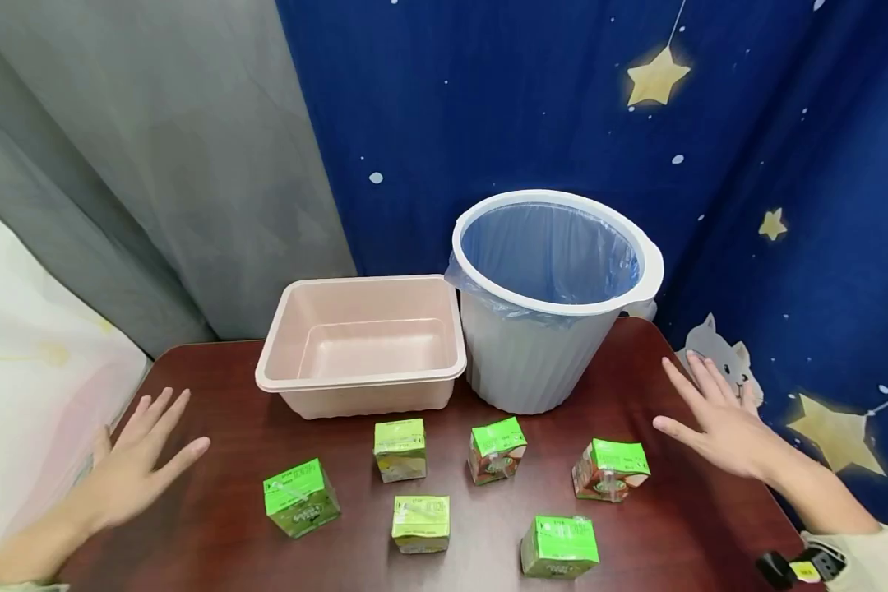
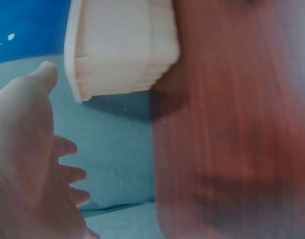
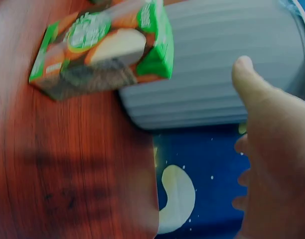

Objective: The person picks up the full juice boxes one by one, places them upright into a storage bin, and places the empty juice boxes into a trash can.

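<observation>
Both hands are held over the table's sides with fingers spread, holding nothing. My left hand [image 1: 129,473] is at the left edge, nearest a green box [image 1: 302,497]. At the right edge, my right hand [image 1: 733,427] is nearest a brown box with a green top [image 1: 611,470]; the right wrist view shows this box [image 3: 105,47] close by. Another brown-and-green box [image 1: 497,450] stands near the middle. Two yellow-green boxes, one farther back [image 1: 400,450] and one nearer [image 1: 421,524], stand left of it. A second green box [image 1: 559,547] is at the front right.
A pink plastic basin [image 1: 363,395] stands at the back left of the dark red table [image 1: 215,526]. Touching close on its right is a tall white trash bin [image 1: 533,362] lined with a clear blue bag. Grey and blue star-patterned curtains [image 1: 503,99] hang behind.
</observation>
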Tool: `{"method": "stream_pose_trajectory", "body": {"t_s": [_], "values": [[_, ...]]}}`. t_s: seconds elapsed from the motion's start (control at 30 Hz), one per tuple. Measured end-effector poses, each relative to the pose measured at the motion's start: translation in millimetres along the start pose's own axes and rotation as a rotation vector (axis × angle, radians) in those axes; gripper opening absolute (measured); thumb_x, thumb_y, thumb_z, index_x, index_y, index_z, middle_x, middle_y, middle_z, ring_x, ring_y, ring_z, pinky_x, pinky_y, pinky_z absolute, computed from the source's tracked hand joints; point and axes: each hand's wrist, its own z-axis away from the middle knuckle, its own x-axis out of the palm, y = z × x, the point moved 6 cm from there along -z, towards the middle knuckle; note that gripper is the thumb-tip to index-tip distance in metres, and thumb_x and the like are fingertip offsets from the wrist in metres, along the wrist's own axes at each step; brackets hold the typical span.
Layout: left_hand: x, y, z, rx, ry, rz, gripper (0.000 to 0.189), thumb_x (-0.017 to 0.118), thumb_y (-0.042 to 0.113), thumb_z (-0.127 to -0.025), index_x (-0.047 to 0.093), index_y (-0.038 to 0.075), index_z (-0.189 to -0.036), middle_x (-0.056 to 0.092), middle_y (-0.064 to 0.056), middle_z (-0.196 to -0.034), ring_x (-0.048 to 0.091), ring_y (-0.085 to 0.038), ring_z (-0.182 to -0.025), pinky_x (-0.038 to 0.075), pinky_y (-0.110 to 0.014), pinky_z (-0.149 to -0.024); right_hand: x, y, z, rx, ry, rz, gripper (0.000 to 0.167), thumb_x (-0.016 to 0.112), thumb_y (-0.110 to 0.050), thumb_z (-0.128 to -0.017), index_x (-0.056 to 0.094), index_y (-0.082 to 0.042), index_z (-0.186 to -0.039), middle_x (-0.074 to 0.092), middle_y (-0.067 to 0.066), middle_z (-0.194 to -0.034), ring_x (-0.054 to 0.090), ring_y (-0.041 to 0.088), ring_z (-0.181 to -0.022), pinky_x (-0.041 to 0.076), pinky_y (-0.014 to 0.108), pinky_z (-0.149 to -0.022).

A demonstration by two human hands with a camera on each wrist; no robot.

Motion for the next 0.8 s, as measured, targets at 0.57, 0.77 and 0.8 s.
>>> {"method": "stream_pose_trajectory", "body": {"t_s": [0.57,0.77,0.8], "values": [[-17.7,26.3,-66.6,-0.103,-0.168,0.629,0.064,0.03,0.032,-0.114,0.009,-0.007,-0.16,0.024,-0.038,-0.155,0.043,0.015,-0.12,0.053,-0.016,-0.085,16,-47,7.1,-0.288,-0.008,-0.383,0.077,0.068,-0.022,-0.098,0.026,-0.019,-0.163,0.025,-0.005,-0.166,0.015,-0.003,-0.15,0.017,0.003,-0.106],[-7.7,31.1,-90.7,-0.162,-0.186,0.85,0.073,0.034,0.038,-0.112,0.006,-0.011,-0.158,0.024,-0.036,-0.154,0.054,0.012,-0.11,0.061,-0.038,-0.084,41,-47,9.5,-0.336,-0.055,-0.545,0.085,0.076,-0.018,-0.091,0.029,-0.01,-0.161,0.033,0.007,-0.164,0.025,-0.001,-0.148,0.024,0.007,-0.109],[-5.6,30.9,-94.3,-0.18,-0.19,0.866,0.074,0.035,0.04,-0.112,0.007,-0.011,-0.158,0.024,-0.035,-0.155,0.055,0.011,-0.109,0.06,-0.039,-0.084,46,-47,9.2,-0.343,-0.069,-0.589,0.086,0.077,-0.013,-0.089,0.029,-0.008,-0.161,0.033,0.01,-0.163,0.026,0.0,-0.147,0.025,0.008,-0.109]]}}
